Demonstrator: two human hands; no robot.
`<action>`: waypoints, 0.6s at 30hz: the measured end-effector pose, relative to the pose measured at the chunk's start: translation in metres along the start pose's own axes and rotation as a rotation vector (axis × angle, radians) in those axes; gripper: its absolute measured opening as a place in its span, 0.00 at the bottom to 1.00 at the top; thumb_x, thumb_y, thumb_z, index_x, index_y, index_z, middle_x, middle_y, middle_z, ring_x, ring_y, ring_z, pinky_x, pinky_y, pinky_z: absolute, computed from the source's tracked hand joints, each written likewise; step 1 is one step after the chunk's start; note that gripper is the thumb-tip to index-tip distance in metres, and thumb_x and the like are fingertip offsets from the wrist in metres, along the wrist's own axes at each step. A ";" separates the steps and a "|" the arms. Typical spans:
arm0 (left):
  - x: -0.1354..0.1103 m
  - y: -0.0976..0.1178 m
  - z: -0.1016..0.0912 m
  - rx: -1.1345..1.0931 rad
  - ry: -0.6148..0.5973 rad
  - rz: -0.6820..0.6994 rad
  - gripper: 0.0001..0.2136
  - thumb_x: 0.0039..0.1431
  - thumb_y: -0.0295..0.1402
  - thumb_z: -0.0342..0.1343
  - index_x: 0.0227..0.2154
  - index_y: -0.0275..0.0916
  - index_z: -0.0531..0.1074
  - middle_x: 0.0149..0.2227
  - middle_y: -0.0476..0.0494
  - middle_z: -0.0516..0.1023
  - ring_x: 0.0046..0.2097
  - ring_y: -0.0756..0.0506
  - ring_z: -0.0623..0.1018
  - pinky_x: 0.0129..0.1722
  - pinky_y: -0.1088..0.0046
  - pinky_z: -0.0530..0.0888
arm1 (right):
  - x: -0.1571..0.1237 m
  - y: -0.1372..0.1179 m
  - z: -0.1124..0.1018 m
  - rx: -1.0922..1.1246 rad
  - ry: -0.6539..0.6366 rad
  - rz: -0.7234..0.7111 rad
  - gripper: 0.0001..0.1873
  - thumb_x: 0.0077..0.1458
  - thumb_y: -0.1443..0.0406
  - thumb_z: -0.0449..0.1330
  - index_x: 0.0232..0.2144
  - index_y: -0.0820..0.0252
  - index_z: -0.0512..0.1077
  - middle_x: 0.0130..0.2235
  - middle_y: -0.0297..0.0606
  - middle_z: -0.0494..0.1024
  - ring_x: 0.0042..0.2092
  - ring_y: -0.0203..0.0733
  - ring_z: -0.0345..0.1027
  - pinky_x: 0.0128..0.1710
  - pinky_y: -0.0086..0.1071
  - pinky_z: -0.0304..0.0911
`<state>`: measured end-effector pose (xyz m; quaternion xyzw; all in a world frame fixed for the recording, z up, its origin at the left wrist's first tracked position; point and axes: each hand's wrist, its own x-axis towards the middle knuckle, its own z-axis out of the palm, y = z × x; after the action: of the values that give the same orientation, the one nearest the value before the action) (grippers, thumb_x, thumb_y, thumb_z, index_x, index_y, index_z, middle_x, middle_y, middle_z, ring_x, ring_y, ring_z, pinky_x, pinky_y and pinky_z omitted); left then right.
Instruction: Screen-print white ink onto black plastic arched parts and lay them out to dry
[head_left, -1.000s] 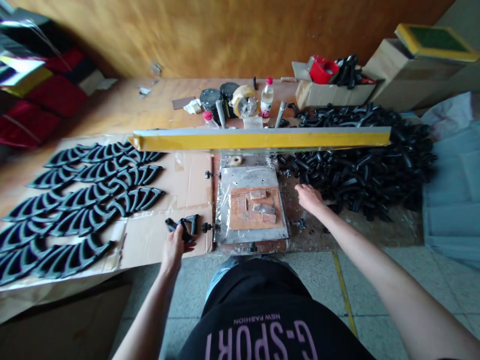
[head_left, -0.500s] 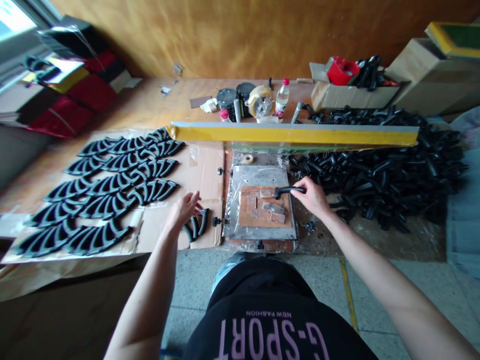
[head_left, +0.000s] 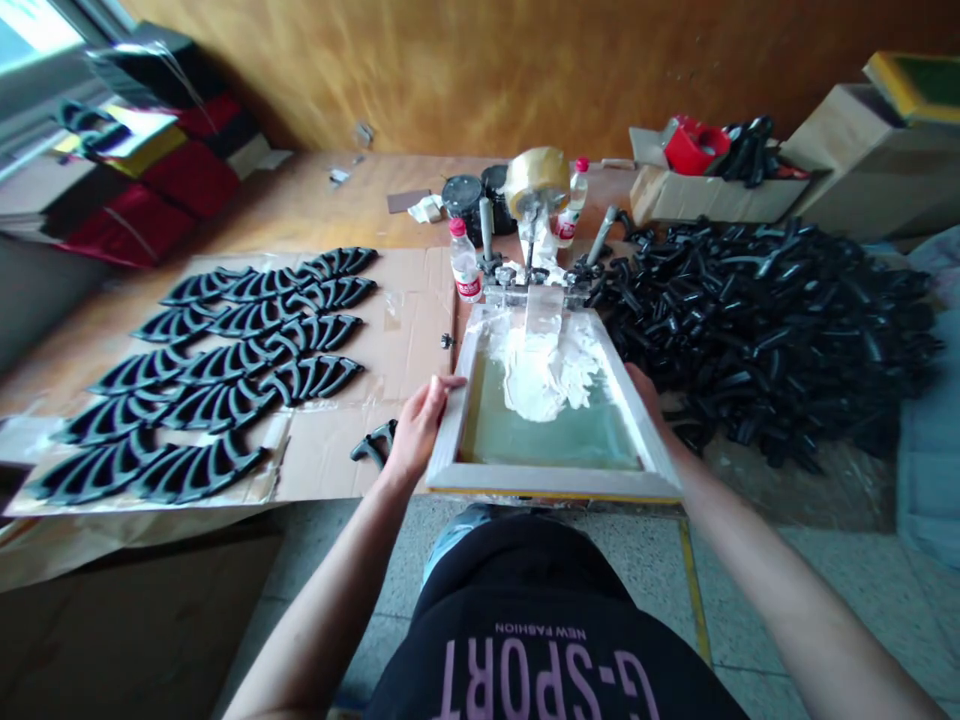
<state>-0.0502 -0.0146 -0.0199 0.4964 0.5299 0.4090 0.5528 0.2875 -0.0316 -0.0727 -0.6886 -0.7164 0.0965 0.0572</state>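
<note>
The left hand (head_left: 420, 425) curls its fingers around the left side of the wooden frame (head_left: 551, 482). The right hand (head_left: 651, 400) is on the right side, mostly hidden, so I cannot tell its grip. The frame lies flat at the table's front edge, with white paste (head_left: 541, 365) inside. One black part (head_left: 375, 442) lies just left.

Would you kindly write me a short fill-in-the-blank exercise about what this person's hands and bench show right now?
1. Both hands grip the wooden screen frame by its two ____.
2. The ink pooled on the screen mesh is ____ in colour.
3. The loose heap of black parts lies to the frame's ____.
4. The left hand is beside a single black part lying on ____.

Missing words: sides; white; right; cardboard
</note>
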 end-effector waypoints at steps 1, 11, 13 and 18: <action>-0.004 -0.019 -0.001 0.039 -0.013 -0.058 0.24 0.58 0.52 0.53 0.48 0.39 0.75 0.31 0.47 0.77 0.27 0.50 0.71 0.25 0.76 0.67 | 0.008 0.003 -0.009 0.004 0.073 0.053 0.24 0.63 0.68 0.42 0.56 0.62 0.68 0.48 0.50 0.71 0.47 0.51 0.67 0.47 0.45 0.64; 0.011 -0.103 -0.001 0.219 -0.022 -0.199 0.31 0.55 0.47 0.57 0.61 0.44 0.64 0.30 0.49 0.76 0.29 0.49 0.72 0.28 0.76 0.67 | 0.050 -0.087 -0.007 0.014 0.043 -0.274 0.07 0.58 0.69 0.57 0.38 0.62 0.73 0.40 0.44 0.75 0.43 0.46 0.67 0.42 0.35 0.62; 0.010 -0.102 -0.002 0.183 -0.005 -0.201 0.31 0.53 0.46 0.59 0.60 0.43 0.66 0.29 0.50 0.75 0.28 0.50 0.72 0.28 0.77 0.67 | 0.027 -0.083 -0.003 0.009 -0.019 -0.432 0.09 0.57 0.73 0.54 0.37 0.62 0.73 0.38 0.42 0.75 0.41 0.44 0.67 0.40 0.33 0.60; 0.008 -0.103 0.000 0.139 0.009 -0.209 0.31 0.53 0.46 0.59 0.59 0.42 0.66 0.28 0.51 0.74 0.28 0.50 0.71 0.26 0.78 0.66 | 0.004 -0.069 -0.010 0.107 -0.118 -0.645 0.09 0.55 0.72 0.56 0.34 0.57 0.75 0.35 0.36 0.76 0.38 0.41 0.67 0.38 0.31 0.59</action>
<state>-0.0568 -0.0241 -0.1226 0.4738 0.6083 0.3135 0.5543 0.2220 -0.0291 -0.0477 -0.4156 -0.8935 0.1505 0.0793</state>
